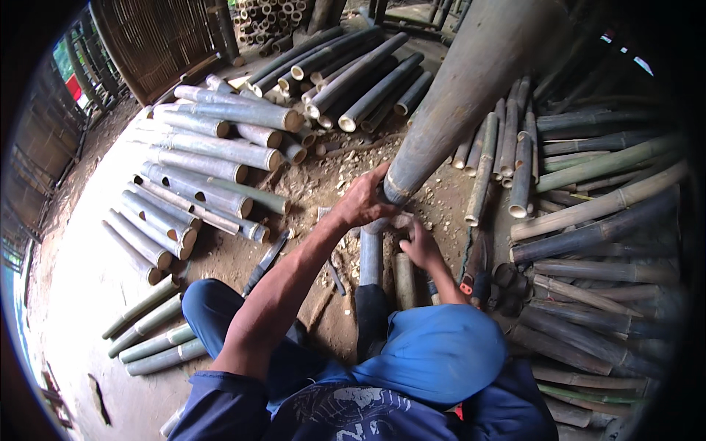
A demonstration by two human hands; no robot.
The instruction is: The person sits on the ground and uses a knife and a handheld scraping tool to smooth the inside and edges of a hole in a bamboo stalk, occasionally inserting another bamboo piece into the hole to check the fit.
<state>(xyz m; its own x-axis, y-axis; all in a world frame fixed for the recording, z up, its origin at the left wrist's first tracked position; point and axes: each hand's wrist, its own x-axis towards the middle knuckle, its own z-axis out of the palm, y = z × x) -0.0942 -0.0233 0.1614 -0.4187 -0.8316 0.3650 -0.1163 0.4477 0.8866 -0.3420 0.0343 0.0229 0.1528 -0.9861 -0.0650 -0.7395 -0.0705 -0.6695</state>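
Observation:
A thick grey-brown bamboo pole (448,103) slants down from the upper right, its lower end in front of me. Around the left side of that end my left hand (360,198) is closed, thumb hidden behind the pole. Just below the pole's end, my right hand (421,246) has bent fingers close to the left hand's fingertips; what they hold is hidden. A thinner grey bamboo piece (371,257) stands under both hands, by my dark-covered foot (371,316). Next to my right wrist is a short bamboo stub (405,281).
A knife (266,261) lies left of my left forearm. Cut bamboo tubes (213,151), some with holes, are piled at left. More tubes (346,73) lie ahead, and long bamboo poles (610,191) at right. Pale chips (434,195) litter the ground. A red-ended tool (466,287) lies by my right knee.

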